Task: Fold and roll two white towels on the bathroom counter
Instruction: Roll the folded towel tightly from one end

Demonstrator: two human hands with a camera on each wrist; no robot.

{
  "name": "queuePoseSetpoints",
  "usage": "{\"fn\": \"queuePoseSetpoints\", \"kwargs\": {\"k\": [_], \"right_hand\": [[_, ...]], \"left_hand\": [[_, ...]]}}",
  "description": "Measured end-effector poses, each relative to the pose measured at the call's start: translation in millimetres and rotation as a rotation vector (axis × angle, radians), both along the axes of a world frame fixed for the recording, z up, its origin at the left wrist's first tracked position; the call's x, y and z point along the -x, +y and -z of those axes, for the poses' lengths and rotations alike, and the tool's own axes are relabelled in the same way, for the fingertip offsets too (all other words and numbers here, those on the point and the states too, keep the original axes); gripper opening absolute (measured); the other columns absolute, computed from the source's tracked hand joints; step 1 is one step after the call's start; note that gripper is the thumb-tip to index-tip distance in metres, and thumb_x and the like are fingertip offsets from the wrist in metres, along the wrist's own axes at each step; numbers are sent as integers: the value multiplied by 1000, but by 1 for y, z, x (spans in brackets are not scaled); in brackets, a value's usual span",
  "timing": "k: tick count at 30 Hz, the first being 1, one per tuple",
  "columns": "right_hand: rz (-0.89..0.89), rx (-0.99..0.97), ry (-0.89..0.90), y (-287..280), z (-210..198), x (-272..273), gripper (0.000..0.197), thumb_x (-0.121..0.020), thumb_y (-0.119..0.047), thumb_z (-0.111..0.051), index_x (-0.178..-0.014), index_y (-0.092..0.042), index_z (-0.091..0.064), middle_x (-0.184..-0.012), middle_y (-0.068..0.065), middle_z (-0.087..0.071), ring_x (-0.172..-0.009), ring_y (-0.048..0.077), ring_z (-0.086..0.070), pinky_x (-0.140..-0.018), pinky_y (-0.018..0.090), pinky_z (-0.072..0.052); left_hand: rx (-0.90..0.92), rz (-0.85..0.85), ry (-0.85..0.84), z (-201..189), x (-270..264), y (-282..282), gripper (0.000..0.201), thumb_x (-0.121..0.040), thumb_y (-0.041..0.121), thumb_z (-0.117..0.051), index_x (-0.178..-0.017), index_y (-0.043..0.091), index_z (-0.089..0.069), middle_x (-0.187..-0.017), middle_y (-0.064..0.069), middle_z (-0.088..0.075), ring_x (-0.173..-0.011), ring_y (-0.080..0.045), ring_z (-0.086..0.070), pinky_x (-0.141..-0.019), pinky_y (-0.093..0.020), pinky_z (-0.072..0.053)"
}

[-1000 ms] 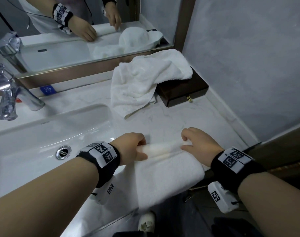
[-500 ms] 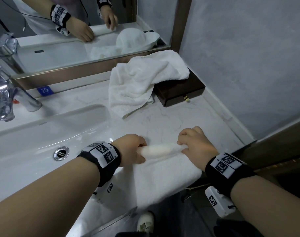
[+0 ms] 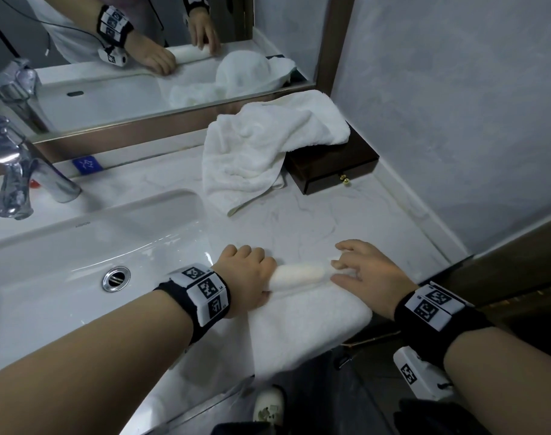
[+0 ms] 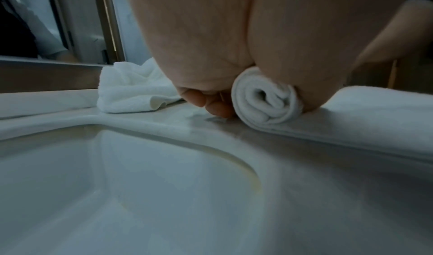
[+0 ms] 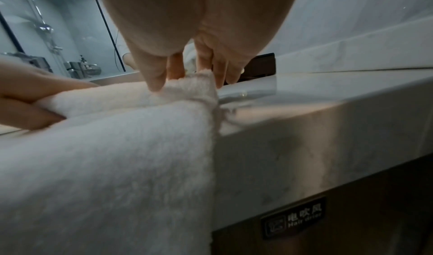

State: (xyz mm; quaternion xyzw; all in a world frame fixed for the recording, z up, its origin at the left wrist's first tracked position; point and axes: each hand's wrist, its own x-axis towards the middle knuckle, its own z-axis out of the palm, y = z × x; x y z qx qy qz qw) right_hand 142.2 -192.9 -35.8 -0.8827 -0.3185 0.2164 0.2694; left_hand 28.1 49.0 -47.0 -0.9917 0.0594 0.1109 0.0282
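A white towel (image 3: 308,321) lies on the marble counter (image 3: 315,221), its near part hanging over the front edge. Its far end is wound into a tight roll (image 3: 299,274). My left hand (image 3: 252,268) grips the roll's left end, fingers curled round it; the left wrist view shows the spiral end (image 4: 267,103) against the palm. My right hand (image 3: 346,268) holds the right end (image 5: 194,87), thumb on the near side and fingers loosely spread over the far side. The second white towel (image 3: 261,152) lies crumpled at the back.
The second towel drapes partly over a dark wooden box (image 3: 333,171) in the back right corner. A white sink (image 3: 79,246) with a chrome faucet (image 3: 13,171) is on the left. A mirror (image 3: 142,58) runs along the back and a wall on the right.
The roll has become thicker and sits a little closer to the front edge. My right hand's fingers have loosened from a tight fist to a spread hold.
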Motion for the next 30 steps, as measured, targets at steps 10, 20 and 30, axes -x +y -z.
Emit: {"fn": "queuePoseSetpoints", "kwargs": {"k": [10,20,30], "right_hand": [[92,27,28,12,-13,-9,21,-75,-22,-79,-80,-17,-59,-90,-7,-62,-87,10,-56,-71,9,-39],[-38,106,33,9,-6,-4,27,-74,-20,-77,-99,-22,-69,-98,-16,-52,-93,4,-52,-78,7,-33],[-83,33,-87,9,-1,9,11,-78,-17,-70,-82,-21,-61,-92,-13,-47,-99,9,-43,-88,22,-37]], "left_hand": [[-106,132,-51,-6,8,-5,35,-96,40,-40,-117,14,-50,-115,-6,-54,-99,-28,-51,-91,-39,-34],[151,-66,107,-5,9,0,63,-90,73,-12,-117,26,-45,-114,8,-48,-104,-17,-44,-93,-33,-28],[305,-73,292,-17,-11,-20,25,-84,47,-61,-94,25,-52,-94,4,-65,-86,-22,-58,-84,-32,-34]]}}
